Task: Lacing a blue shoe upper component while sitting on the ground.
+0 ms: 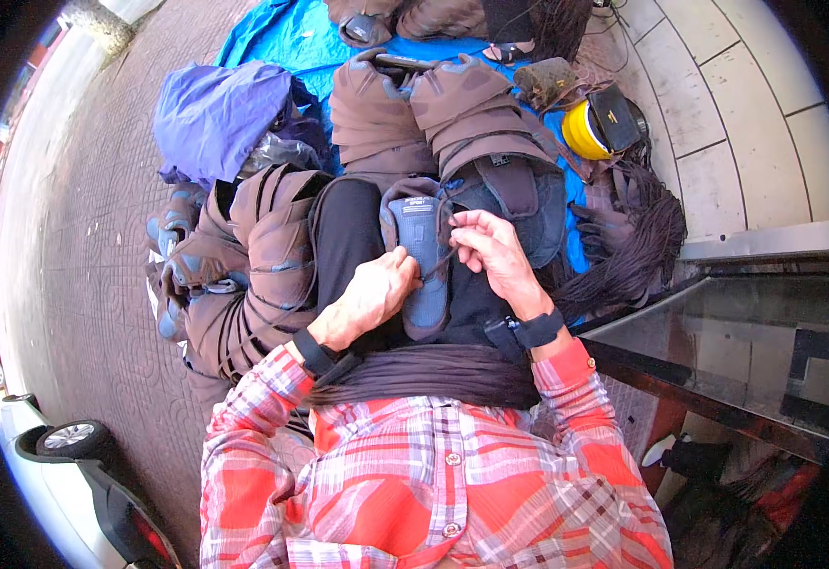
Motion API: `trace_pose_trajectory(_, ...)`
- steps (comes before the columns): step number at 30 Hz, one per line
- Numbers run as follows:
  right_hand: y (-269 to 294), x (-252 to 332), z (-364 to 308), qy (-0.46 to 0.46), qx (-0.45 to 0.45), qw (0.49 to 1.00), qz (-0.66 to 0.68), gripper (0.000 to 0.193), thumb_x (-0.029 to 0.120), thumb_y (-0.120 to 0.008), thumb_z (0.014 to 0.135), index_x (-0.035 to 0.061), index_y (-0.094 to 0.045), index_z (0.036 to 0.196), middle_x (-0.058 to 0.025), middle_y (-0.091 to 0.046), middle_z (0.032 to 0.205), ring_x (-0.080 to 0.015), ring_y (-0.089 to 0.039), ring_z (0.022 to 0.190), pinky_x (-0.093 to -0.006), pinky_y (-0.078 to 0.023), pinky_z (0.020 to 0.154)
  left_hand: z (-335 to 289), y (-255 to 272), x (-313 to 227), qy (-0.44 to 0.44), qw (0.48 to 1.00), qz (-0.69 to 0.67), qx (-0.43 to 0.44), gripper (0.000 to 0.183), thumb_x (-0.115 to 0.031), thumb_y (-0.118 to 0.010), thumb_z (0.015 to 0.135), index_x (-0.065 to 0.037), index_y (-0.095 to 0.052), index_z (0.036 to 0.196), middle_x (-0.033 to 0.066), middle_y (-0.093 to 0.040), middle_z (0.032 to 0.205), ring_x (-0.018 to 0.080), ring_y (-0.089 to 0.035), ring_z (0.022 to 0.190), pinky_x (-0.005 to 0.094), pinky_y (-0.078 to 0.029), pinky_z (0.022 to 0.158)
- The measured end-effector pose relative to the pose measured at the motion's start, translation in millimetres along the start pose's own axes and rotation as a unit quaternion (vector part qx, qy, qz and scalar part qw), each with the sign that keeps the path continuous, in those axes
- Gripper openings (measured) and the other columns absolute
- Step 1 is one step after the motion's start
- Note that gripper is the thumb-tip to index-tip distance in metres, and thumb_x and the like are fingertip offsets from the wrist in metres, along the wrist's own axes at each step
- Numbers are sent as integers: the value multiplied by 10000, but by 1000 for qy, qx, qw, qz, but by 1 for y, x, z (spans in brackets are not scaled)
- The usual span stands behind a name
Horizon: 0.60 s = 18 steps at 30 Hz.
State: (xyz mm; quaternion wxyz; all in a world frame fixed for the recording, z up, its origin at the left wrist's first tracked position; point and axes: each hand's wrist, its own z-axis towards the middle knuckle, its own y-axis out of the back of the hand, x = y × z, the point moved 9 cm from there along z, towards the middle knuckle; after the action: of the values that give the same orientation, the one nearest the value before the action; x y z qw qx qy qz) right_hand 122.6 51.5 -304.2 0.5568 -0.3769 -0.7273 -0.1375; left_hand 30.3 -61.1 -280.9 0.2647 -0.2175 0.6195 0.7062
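Observation:
A grey-blue shoe upper (421, 232) lies lengthwise across my lap, its tongue facing up and a label at its far end. My left hand (373, 296) is closed, fingertips pinched at the upper's left edge. On the other side, my right hand (498, 254) has thumb and forefinger pinched together on a thin dark shoelace (450, 245) beside the upper; the other fingers are loosely curled. A thick bundle of dark laces (424, 376) lies across my waist, below both wrists.
Nested stacks of brown shoe uppers (376, 119) stand beyond my knees and to my left (277, 223). A purple cloth (220, 119) and blue tarp (263, 43) lie farther off. Right are a yellow container (583, 133), heaped laces (632, 237) and a glass-topped metal frame (718, 332).

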Motion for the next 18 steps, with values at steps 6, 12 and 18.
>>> trace_pose_trajectory(6, -10, 21, -12, -32, 89, 971, 220, 159, 186, -587, 861, 30, -620, 860, -21, -607, 756, -154, -582, 816, -302, -449, 787, -29, 50, 6, -37, 981, 174, 72, 80, -60, -525, 762, -25, -473, 813, 143, -467, 763, 315, -527, 726, 389, -463, 655)
trace_pose_trajectory(12, 36, 107, -38, 60, 107, 864, 489, 212, 221, -492, 934, 31, -569, 985, 33, -354, 632, -96, -381, 633, -262, -323, 625, -177, 214, 150, 280, 889, 360, -35, 107, -12, -463, 806, -25, -481, 911, 181, -502, 855, 377, -529, 793, 463, -447, 661)
trace_pose_trajectory(18, 96, 149, -61, 134, 13, 926, 354, 291, 211, -420, 972, -34, -511, 1099, 20, -396, 696, -102, -395, 688, -262, -354, 628, -322, 328, 227, 415, 784, 430, -166, 170, -121, -435, 919, 35, -410, 982, 231, -475, 960, 367, -543, 849, 439, -447, 748)
